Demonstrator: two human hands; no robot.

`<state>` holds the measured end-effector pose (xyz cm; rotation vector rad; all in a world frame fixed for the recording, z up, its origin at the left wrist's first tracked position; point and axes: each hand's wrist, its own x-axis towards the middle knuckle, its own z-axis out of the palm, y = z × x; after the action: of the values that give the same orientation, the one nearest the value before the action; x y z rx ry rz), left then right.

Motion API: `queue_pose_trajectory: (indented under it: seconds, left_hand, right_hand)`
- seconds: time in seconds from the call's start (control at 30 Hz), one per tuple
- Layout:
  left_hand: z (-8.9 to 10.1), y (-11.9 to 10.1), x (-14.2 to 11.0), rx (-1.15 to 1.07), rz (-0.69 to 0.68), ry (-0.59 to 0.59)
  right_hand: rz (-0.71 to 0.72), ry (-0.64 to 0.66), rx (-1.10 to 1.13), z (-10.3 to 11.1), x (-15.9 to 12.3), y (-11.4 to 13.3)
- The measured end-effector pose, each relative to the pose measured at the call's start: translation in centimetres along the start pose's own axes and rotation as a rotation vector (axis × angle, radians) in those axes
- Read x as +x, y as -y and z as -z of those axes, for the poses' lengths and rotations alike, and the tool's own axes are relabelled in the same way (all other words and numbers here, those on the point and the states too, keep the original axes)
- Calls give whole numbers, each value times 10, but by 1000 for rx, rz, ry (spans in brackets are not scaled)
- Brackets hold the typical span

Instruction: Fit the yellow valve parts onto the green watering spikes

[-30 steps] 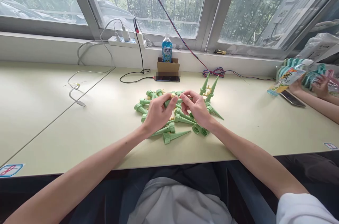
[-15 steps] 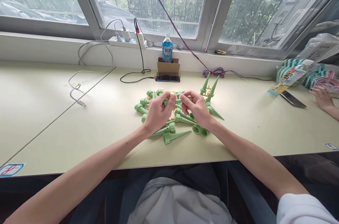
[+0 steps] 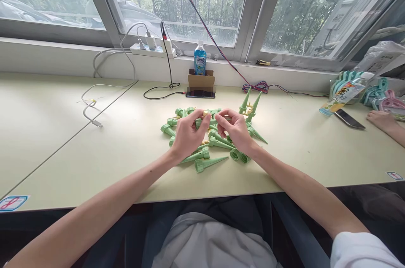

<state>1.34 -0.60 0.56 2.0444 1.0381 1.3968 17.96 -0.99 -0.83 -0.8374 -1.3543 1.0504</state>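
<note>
My left hand [image 3: 191,133] is closed on a green plastic plant watering spike [image 3: 213,121], held level above the pile. A small yellow valve piece [image 3: 206,113] shows at its thumb and fingertips. My right hand [image 3: 234,129] is pinched at the other side of the same spike, its fingertips near the narrow end. Exactly how the yellow piece joins the spike is hidden by the fingers. Beneath and around both hands lie several more green spikes [image 3: 218,142], some with yellow parts. One loose spike [image 3: 210,163] rests closest to the table's front edge.
Two spikes [image 3: 252,109] stand upright behind my right hand. At the back are a phone [image 3: 200,95], a cardboard box [image 3: 201,79], a blue drink bottle [image 3: 200,60] and cables [image 3: 255,87]. On the right, another person's hand [image 3: 383,120] rests near a dark phone [image 3: 349,119] and tilted bottle [image 3: 343,97].
My hands and the spike stay almost still. At the right, the other person's hand has shifted slightly left and lies lower on the table.
</note>
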Motion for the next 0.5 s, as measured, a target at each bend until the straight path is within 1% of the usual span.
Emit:
queue_pose_trajectory:
  seconds: [0.2,0.5]
  left_hand:
    - [0,0,0,33,6,-22]
    - [0,-1,0,47,-3,-31]
  right_hand:
    - [33,6,-31,-2,-2,3]
    - [42,4,-32,-1,-2,2]
